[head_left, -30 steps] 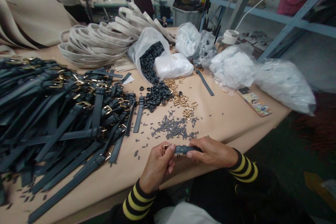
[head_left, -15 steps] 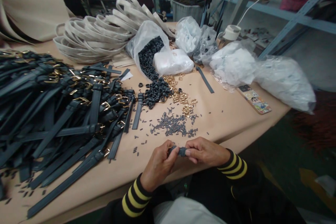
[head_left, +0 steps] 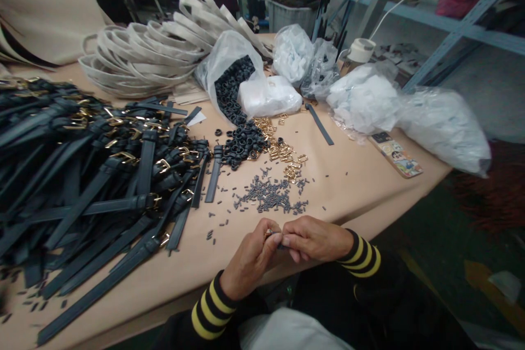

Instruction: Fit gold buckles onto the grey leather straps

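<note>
My left hand [head_left: 255,256] and my right hand [head_left: 314,238] meet at the table's front edge, both closed on one short dark leather strap [head_left: 281,246]. Only a small bit of this strap shows between the fingertips; most of it is hidden. Just beyond my hands lies a scatter of small dark pieces [head_left: 268,195]. Behind it are loose gold buckles [head_left: 283,152] and a heap of dark leather loops [head_left: 245,145]. A large pile of dark straps with gold buckles [head_left: 102,175] covers the left side of the table.
An open plastic bag [head_left: 235,44] spills more loops. Pale looped straps [head_left: 139,60] stand behind the pile. Stuffed clear bags [head_left: 447,126], a single strap [head_left: 320,124] and a phone in a cartoon case [head_left: 397,156] lie to the right. Blue shelving [head_left: 435,22] rises beyond.
My right hand has shifted left until its fingertips meet those of my left hand. Less of the strap shows between them now. The view has moved slightly.
</note>
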Available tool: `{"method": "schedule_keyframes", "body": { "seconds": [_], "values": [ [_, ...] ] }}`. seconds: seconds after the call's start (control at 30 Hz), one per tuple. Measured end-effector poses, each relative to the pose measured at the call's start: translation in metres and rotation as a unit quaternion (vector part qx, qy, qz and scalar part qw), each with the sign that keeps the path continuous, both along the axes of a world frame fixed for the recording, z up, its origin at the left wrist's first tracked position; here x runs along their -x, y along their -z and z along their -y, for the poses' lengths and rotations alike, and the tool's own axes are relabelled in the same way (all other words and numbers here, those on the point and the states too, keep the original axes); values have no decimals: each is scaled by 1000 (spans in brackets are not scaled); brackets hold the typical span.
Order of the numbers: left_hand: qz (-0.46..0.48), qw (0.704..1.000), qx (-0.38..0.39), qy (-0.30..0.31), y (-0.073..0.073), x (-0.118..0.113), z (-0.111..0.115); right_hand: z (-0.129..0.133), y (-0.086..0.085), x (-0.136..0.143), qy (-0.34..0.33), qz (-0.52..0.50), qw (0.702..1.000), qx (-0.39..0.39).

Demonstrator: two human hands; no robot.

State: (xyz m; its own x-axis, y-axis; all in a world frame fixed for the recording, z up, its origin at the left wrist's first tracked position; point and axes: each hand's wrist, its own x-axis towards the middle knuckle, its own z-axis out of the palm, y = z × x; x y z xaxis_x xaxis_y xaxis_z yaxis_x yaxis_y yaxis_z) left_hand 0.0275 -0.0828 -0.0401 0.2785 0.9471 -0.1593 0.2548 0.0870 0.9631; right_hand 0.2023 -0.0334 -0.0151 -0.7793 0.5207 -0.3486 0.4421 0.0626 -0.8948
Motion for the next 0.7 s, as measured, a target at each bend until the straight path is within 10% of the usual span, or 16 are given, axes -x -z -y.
{"method": "schedule_keyframes", "body": {
  "seconds": [0.4, 0.7],
  "values": [
    [33, 995, 64, -74, 1, 28, -21, 5, 19, 8, 99, -133, 959, 228],
    [23, 991, 98, -85, 2, 36, -27, 7, 19, 19, 100, -136, 954, 249]
  ]
}}
